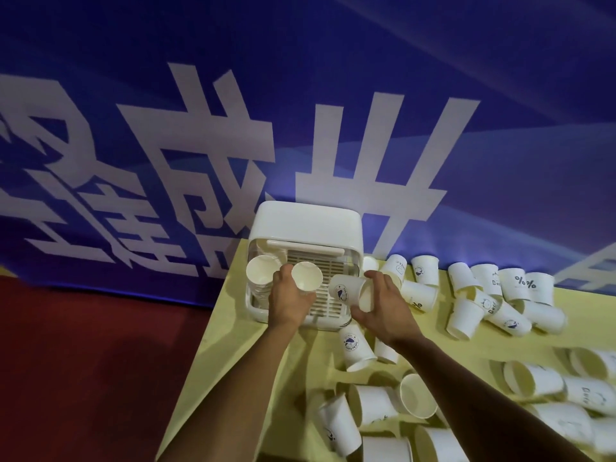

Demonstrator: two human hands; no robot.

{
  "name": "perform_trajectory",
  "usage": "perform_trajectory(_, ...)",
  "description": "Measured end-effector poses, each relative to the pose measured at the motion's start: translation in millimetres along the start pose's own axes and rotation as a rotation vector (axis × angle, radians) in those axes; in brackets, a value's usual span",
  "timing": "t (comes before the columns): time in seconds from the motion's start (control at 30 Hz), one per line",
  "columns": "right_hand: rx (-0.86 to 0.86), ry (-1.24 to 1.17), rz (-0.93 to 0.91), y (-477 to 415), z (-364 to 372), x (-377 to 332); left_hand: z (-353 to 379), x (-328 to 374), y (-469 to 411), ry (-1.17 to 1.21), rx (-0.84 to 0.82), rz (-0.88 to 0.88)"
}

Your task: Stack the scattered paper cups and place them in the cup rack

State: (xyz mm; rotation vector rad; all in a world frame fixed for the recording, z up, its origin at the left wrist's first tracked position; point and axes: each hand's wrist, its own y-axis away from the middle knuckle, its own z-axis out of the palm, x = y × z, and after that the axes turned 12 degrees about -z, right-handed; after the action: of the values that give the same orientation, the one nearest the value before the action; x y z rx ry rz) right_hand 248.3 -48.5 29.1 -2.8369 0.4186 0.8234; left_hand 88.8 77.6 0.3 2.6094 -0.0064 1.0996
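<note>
Hands both gripped cups: I saw R hand (383, 306) had R cup (345, 290) sideways, base toward upright L cup (306, 276) in L hand (290, 296).

White paper cups (473, 311) lie scattered beside the white cup rack (305, 225), one stack (261, 278) inside.

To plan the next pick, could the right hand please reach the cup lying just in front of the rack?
Probably within reach: the fallen cup lies uncovered close by the right hand, but its grip is occupied by the held cup.
</note>
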Motion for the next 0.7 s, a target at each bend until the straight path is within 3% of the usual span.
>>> perform_trajectory(0.27, -0.017, -0.006, -0.058, -20.0, 0.3, -15.0, -22.1, -12.6, -7.0, -0.18, -0.09, 0.093)
perform_trajectory(0.47, 0.037, -0.027, -0.133, -27.6, 13.7, -35.9, -29.2, -24.3, -14.4, -0.119, -0.242, 0.047)
perform_trajectory(0.7, -0.094, 0.095, -0.227, -41.9, 32.2, -51.5, -40.6, -56.9, -22.6, -0.181, -0.362, 0.033)
